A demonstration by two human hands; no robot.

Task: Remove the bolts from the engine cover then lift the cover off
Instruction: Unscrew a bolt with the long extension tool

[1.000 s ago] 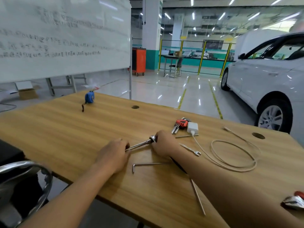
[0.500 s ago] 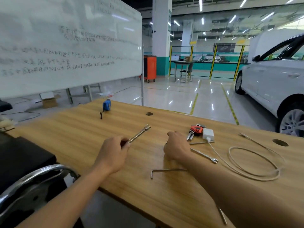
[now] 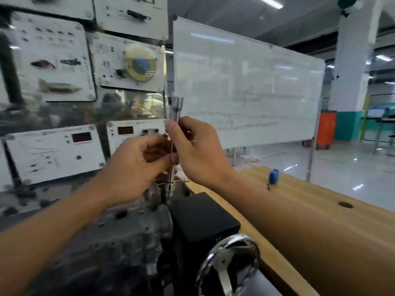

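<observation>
A long chrome socket wrench stands almost upright in front of me, its lower end over the top of the grey engine. My left hand pinches the shaft near its middle. My right hand grips the shaft just above, with the thumb against it. The wrench's square top sticks out above my right hand. The engine cover and its bolts are blurred, and I cannot tell whether the socket sits on a bolt.
A black block and a chrome handwheel sit right of the engine. The wooden table with a blue tape measure lies to the right. Instrument panels stand behind the engine, a whiteboard beyond.
My view has swung left from the table to the engine. The wrench, held by my left hand over the table, now stands upright over the engine, gripped by both hands.
</observation>
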